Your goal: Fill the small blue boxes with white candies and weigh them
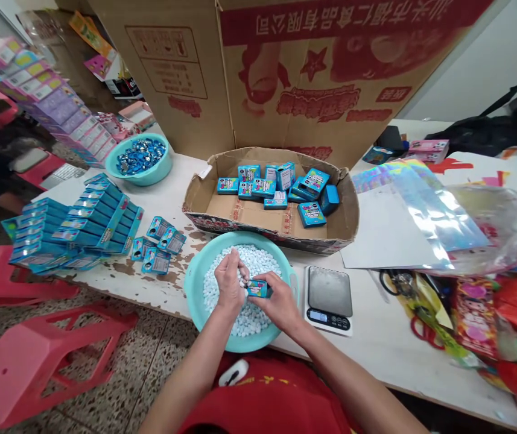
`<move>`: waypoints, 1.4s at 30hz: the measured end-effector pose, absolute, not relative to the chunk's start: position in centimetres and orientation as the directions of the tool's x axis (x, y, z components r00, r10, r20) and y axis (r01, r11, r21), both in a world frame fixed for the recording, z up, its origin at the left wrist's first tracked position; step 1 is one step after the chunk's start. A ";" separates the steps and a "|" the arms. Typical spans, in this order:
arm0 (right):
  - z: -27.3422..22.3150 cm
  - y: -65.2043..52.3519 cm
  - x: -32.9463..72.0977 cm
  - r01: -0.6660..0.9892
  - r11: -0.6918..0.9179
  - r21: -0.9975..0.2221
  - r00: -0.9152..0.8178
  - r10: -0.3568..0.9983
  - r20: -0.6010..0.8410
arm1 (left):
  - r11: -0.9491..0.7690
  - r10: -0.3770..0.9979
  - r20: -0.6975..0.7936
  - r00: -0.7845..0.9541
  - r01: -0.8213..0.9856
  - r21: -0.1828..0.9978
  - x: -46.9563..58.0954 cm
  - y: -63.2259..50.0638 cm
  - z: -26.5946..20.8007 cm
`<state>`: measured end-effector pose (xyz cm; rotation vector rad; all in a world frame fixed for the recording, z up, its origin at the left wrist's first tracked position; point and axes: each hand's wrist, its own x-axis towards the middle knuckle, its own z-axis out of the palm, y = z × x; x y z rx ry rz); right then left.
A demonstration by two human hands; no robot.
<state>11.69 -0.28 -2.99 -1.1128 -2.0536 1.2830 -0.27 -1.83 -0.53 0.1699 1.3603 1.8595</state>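
A turquoise basin [190,289] full of small white candies [251,325] stands at the table's front edge. Over it, my right hand [282,301] grips a small blue candy box [257,289] between thumb and fingers. My left hand [231,280] is curled closed around some white candies beside the box's left end. Whether the box's end is open, I cannot tell. Just behind the basin, a low cardboard tray [208,217] holds several similar blue boxes [311,214]. To the right of the basin lies a digital scale [329,292] with a lit display.
Flat blue boxes [99,217] are stacked at the left, with several small boxes [156,261] nearby. A second basin [145,177] holds blue wrapped pieces. Scissors [425,331] and packets lie at right. A large carton [285,90] rises behind; red stools [45,355] stand lower left.
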 end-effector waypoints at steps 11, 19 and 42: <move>-3.2 0.3 12.5 0.346 0.213 -0.914 -0.559 0.829 -0.018 | -0.066 0.686 -0.339 -0.643 -0.520 0.852 0.5 -1.5 -0.2; -2.8 0.8 14.4 0.328 0.182 -0.927 -0.520 0.854 -0.017 | 0.309 0.793 0.000 -0.610 0.401 0.862 -2.8 -4.1 -2.5; -8.6 4.4 29.9 0.389 -0.128 -0.912 0.134 0.988 -0.081 | 0.429 0.883 -0.273 -0.382 0.893 0.138 -2.1 -8.1 -9.5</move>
